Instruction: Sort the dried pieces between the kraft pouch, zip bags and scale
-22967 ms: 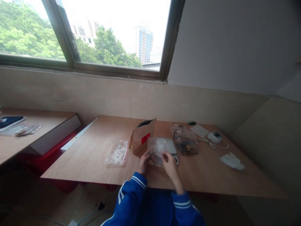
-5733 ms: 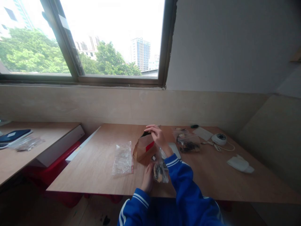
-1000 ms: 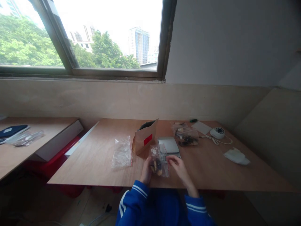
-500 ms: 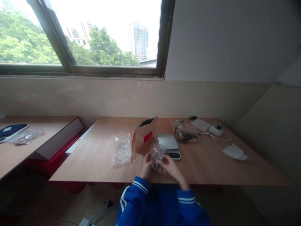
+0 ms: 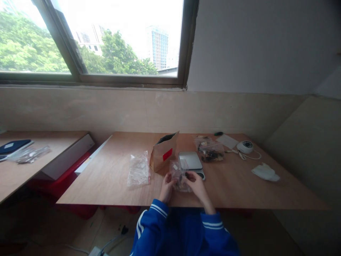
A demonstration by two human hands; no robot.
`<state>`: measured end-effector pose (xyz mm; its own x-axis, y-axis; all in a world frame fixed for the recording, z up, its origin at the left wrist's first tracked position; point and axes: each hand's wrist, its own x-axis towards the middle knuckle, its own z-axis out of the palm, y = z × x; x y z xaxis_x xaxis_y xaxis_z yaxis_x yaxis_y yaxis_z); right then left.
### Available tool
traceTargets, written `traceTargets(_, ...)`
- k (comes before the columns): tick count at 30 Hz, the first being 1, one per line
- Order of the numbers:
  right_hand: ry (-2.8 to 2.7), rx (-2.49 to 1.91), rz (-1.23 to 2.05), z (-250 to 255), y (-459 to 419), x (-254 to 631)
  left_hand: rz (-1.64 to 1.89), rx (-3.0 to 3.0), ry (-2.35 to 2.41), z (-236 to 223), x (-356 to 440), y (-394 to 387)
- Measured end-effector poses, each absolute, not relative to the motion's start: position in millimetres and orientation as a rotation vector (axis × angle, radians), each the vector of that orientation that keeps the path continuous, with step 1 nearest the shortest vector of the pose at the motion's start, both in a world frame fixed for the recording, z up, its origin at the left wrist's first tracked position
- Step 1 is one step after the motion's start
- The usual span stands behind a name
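Observation:
A clear zip-lock plastic bag (image 5: 179, 174) with small pieces inside is held between my two hands, just above the table's front part. My left hand (image 5: 167, 185) pinches the bag's left side. On the other side, the fingers of my right hand (image 5: 196, 183) are closed at the bag's right edge; a small dark spot shows by the fingertips, too small to name. Behind the bag stands a digital kitchen scale (image 5: 191, 160), its front partly covered by my right hand and the bag. An upright brown paper pouch (image 5: 160, 156) with a red label gapes open at the top.
An unfilled-looking clear plastic bag (image 5: 138, 169) lies left of the pouch. Bags of dark parts (image 5: 211, 153), a white sheet (image 5: 227, 141), a white dome camera (image 5: 245, 146) with its cable and a crumpled white wrapper (image 5: 265, 172) lie on the right. Another table (image 5: 64, 142) stands left.
The plastic bag has been spread flatter and turned a little between my hands. My right hand has shifted slightly up and right, and now covers more of the scale's front.

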<state>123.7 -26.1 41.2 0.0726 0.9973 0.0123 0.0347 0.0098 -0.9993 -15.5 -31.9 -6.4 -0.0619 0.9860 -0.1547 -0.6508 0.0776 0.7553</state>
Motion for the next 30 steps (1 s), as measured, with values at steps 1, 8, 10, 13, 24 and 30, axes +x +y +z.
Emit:
traceTargets(1, -1.138, -1.261, 1.118, 43.3, -25.8, 126.2, 1.448, 0.531, 0.817, -5.6, -15.3, -31.9)
traceTargets(8, -0.965, -1.211, 1.113, 44.7, -25.7, 136.3, 1.437, 0.572, 0.848, -1.8, -16.0, -31.4)
traceTargets(10, -0.916, -1.2, 1.126, 45.0, -25.9, 136.3, 1.434, 0.58, 0.854, -2.4, -16.2, -31.2)
traceTargets(13, -0.844, -1.182, 1.15, 46.2, -26.4, 137.3, 1.422, 0.579, 0.865, -4.3, -16.4, -30.9)
traceTargets(24, -1.023, -0.915, 0.816, 121.6, 10.9, 128.3, 1.407, 0.558, 0.847, -10.1, -18.1, -29.0)
traceTargets(30, -1.247, -0.715, 0.706, 190.4, 59.4, 78.7, 1.408, 0.554, 0.871, -1.5, -16.1, -33.5)
